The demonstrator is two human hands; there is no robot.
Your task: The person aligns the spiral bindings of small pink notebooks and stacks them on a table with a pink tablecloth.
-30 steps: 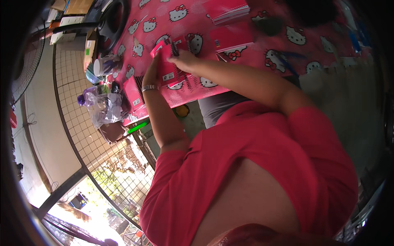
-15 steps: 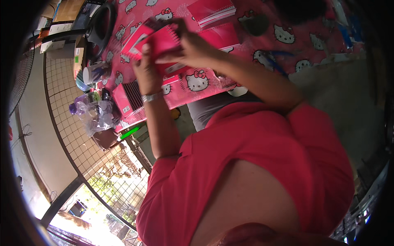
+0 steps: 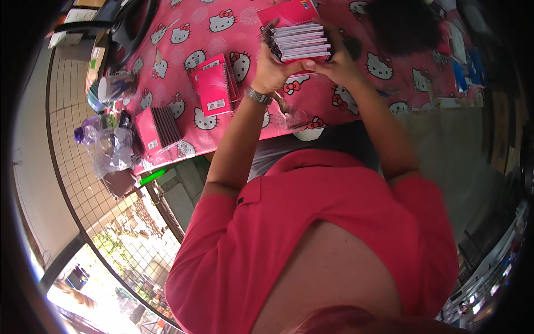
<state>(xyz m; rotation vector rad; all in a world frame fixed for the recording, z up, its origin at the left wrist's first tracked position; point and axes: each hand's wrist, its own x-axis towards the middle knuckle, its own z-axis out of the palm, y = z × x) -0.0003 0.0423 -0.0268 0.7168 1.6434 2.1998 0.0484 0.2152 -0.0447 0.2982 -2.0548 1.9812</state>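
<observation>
Between my two hands is a stack of small red spiral notebooks [image 3: 300, 42], its white page edges facing me. My left hand [image 3: 271, 69] is closed round the stack's left side. My right hand [image 3: 337, 64] grips the right side, and both thumbs meet at the near edge. Just beyond the stack lies another red notebook [image 3: 289, 13]. Left of my hands, a small loose pile of red notebooks [image 3: 213, 89] rests on the tablecloth. Farther left, near the table edge, sits a row of red notebooks with dark spirals [image 3: 157, 131].
A pink cartoon-cat tablecloth [image 3: 217, 47] covers the table. At its left stand a white-lidded jar [image 3: 115, 88], a clear plastic bag [image 3: 114, 147] and a black round-framed object [image 3: 130, 33]. A dark fuzzy item [image 3: 403, 28] and blue items [image 3: 467, 72] lie at the right.
My hands have moved right, from the loose notebooks to the stack, which they now clasp from both sides. The notebooks they held now lie on the table at the left.
</observation>
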